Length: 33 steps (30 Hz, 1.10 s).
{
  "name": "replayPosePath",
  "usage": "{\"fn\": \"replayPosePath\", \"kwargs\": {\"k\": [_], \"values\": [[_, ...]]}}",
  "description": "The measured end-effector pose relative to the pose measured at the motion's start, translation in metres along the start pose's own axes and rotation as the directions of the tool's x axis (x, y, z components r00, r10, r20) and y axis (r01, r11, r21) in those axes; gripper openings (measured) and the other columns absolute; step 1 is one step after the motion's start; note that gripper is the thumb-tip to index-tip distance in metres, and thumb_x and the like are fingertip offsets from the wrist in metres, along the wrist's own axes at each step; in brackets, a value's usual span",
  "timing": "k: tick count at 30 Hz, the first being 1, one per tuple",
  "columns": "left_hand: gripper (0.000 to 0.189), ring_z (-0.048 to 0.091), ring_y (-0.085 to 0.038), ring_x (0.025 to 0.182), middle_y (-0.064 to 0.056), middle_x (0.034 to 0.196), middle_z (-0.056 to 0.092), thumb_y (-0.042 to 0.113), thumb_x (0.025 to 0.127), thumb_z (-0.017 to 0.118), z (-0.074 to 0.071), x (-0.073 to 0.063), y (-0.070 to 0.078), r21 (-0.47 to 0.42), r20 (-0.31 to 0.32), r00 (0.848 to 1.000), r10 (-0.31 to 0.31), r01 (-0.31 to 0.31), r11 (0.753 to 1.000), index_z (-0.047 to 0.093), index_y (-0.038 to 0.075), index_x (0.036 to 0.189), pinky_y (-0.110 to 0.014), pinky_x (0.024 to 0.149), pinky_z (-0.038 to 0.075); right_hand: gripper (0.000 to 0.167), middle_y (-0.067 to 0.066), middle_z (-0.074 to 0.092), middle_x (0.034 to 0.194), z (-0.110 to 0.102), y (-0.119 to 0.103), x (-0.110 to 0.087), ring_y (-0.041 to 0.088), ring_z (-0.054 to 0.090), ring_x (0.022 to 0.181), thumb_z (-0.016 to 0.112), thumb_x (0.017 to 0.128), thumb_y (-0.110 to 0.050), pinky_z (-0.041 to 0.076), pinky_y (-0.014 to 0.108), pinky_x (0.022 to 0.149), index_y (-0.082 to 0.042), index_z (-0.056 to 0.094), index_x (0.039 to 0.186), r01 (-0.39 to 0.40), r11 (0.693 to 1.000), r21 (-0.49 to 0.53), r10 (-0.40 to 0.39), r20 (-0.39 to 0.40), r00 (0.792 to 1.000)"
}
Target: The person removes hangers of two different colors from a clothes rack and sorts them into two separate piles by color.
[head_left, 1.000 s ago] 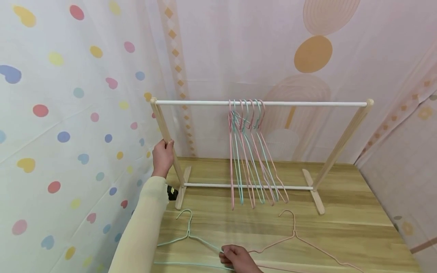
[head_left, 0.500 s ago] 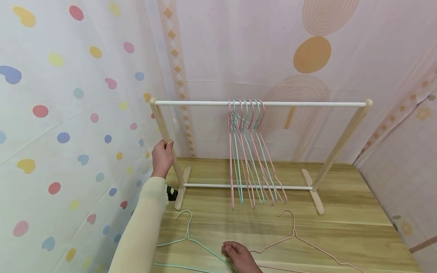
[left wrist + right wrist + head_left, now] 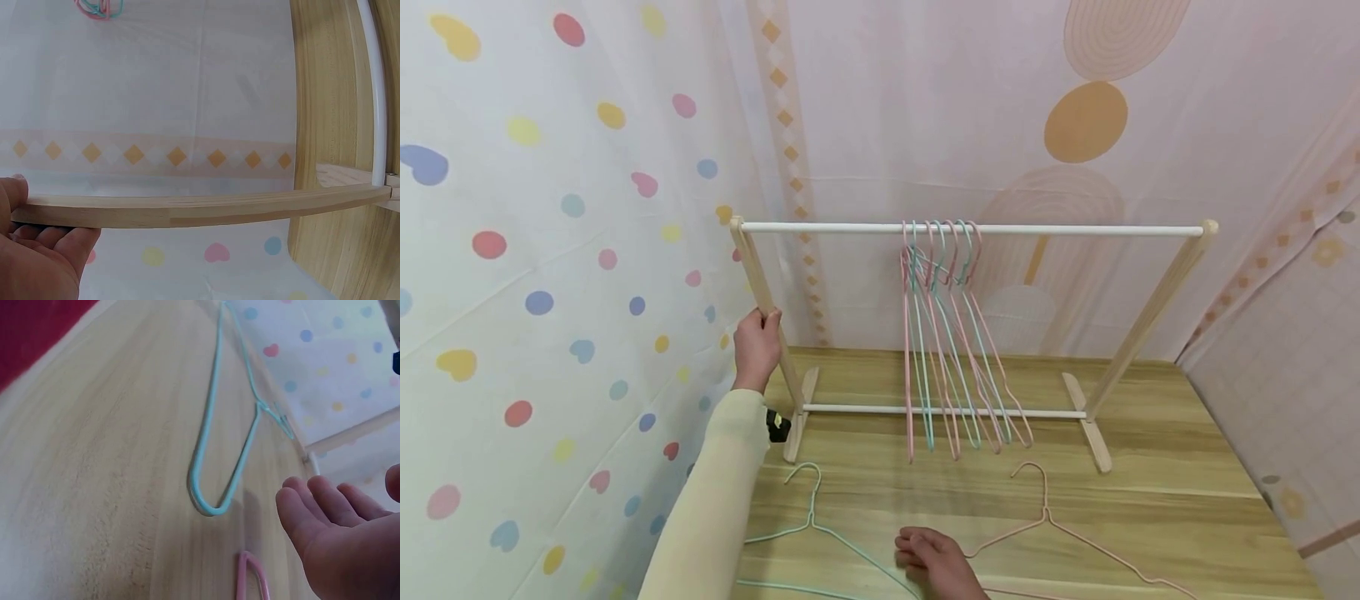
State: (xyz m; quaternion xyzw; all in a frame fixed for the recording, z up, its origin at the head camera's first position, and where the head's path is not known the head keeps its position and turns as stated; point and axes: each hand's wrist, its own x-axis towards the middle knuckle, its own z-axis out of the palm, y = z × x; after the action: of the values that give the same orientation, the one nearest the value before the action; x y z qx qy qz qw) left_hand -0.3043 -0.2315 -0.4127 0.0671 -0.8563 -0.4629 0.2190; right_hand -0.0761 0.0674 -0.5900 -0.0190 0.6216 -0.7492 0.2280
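Note:
My left hand grips the left wooden post of a clothes rack at about mid-height; in the left wrist view, thumb and fingers wrap the post. Low over the table, my right hand holds nothing, its fingers loosely bent. A mint-green hanger lies flat to its left, hook toward the rack. On its other side lies a pink hanger, its left shoulder close to my hand. In the right wrist view, the rounded end of the mint hanger lies beyond my fingertips.
Several pink and mint hangers hang bunched on the rack's white top rod. A lower white rod joins the wooden feet. Patterned cloth surrounds the wood-grain table at left, back and right.
My right hand has let go of the mint hanger's right end, which has dropped flat to the table, and has shifted slightly right. My left hand stays on the post.

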Motion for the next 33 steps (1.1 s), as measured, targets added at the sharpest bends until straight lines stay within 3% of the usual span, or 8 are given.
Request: {"fn": "replayPosePath", "kwargs": {"k": [7,15,27,33], "values": [[0.031,0.044,-0.026,0.06,-0.01,0.068,0.044,0.024,0.104,0.048,0.001,0.001,0.0,-0.002,-0.008,1.0,0.004,-0.004,1.0,0.057,-0.002,0.088,-0.035,0.053,0.039,0.047,0.029,0.056,0.126,-0.003,-0.011,-0.011,0.036,0.061,0.109,0.047,0.105,-0.021,0.05,0.042,0.088,0.016,0.046,0.133,-0.02,0.995,0.097,0.022,-0.022,1.0],[0.033,0.045,-0.026,0.06,-0.011,0.069,0.044,0.026,0.104,0.047,0.001,0.0,0.0,-0.005,0.001,1.0,-0.003,0.003,1.0,0.057,-0.002,0.09,-0.034,0.052,0.039,0.059,0.024,0.054,0.132,-0.016,-0.025,-0.018,0.031,0.061,0.111,0.05,0.103,-0.031,0.047,0.043,0.092,0.011,0.037,0.142,-0.026,0.965,0.261,0.025,0.006,1.0],[0.036,0.045,-0.025,0.061,-0.011,0.07,0.044,0.027,0.105,0.046,-0.003,-0.001,0.003,-0.007,0.018,1.0,-0.007,0.007,1.0,0.058,-0.004,0.093,-0.034,0.053,0.04,0.068,0.018,0.052,0.136,-0.042,-0.051,-0.029,0.032,0.056,0.118,0.042,0.106,-0.036,0.042,0.041,0.099,0.008,0.017,0.15,0.042,0.925,0.378,-0.061,0.038,0.997],[0.036,0.045,-0.025,0.062,-0.011,0.07,0.045,0.026,0.105,0.045,-0.002,0.0,0.003,0.0,0.023,1.0,-0.008,0.008,1.0,0.059,-0.006,0.096,-0.034,0.054,0.04,0.065,0.017,0.053,0.134,-0.056,-0.065,-0.034,0.034,0.053,0.121,0.035,0.107,-0.036,0.039,0.043,0.101,0.007,0.014,0.151,0.099,0.907,0.41,-0.095,-0.028,0.995]]}}
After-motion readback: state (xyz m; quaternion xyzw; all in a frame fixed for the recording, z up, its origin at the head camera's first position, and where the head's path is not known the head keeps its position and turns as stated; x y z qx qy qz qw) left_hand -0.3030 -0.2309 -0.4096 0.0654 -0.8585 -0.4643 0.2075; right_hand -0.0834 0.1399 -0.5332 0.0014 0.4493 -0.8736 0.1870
